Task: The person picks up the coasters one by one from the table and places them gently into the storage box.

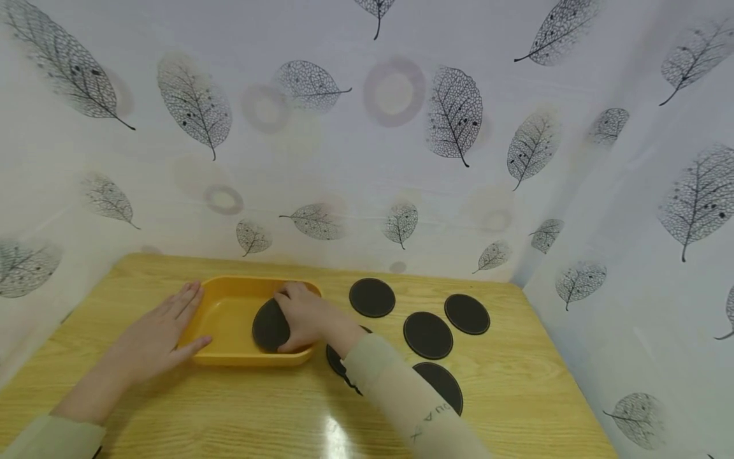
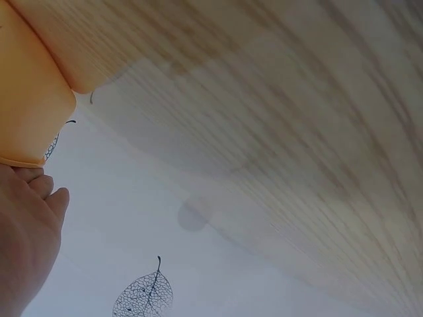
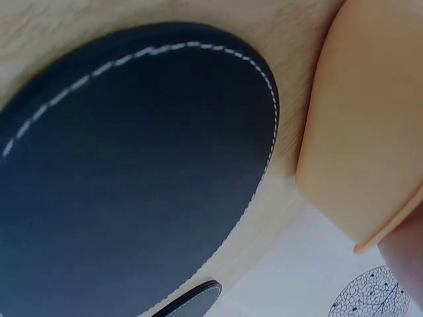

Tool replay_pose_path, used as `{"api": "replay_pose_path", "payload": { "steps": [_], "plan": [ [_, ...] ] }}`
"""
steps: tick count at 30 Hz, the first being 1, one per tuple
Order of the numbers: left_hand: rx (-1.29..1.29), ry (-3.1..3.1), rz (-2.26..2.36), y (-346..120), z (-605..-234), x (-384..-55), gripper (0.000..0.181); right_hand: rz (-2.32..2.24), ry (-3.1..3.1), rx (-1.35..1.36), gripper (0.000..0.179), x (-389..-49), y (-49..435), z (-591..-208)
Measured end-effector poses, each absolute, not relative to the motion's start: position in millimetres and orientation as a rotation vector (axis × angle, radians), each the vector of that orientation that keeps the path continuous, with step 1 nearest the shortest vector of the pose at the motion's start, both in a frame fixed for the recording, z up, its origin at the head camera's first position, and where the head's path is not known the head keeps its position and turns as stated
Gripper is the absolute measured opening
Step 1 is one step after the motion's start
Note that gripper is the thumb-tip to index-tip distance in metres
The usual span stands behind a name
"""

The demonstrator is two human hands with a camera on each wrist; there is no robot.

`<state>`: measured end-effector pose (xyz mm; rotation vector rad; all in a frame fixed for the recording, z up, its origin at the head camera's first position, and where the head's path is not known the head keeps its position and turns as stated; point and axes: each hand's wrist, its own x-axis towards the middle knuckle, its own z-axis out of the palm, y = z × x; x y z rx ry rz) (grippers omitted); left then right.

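Note:
An orange-yellow rectangular tray [image 1: 229,312] stands on the wooden table in the head view. My left hand [image 1: 151,338] rests along its left end, fingers straight against the rim and thumb by the near edge. Inside the tray's right half, my right hand [image 1: 309,319] grips a round black coaster [image 1: 268,326] by its right side; the hand covers part of it. Beneath my right forearm lies another black coaster [image 1: 338,364], partly hidden. A black coaster [image 3: 145,172] with white edge stitching fills much of the right wrist view, beside the tray wall [image 3: 363,119].
Several more coasters lie on the table right of the tray: one at the back [image 1: 372,298], one in the middle [image 1: 428,335], one farther right [image 1: 467,313], one nearer [image 1: 444,386], partly behind my sleeve. A leaf-patterned curtain [image 1: 355,166] hangs behind the table [image 1: 516,382].

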<state>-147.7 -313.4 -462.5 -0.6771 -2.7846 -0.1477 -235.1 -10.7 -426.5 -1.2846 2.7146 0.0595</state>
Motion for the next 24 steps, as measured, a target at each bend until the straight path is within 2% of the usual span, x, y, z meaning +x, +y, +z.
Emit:
{"api": "replay_pose_path", "payload": {
  "steps": [12,24],
  "plan": [
    [-0.677,-2.779,-0.154,-313,-463,-147,0.093,0.322,2.755,-1.312,0.105,-229,-16,-433],
    [-0.670,-2.778,-0.137,-313,-464,-147,0.091,-0.174,2.727,-1.247,0.107,-241,3,-417]
  ]
}}
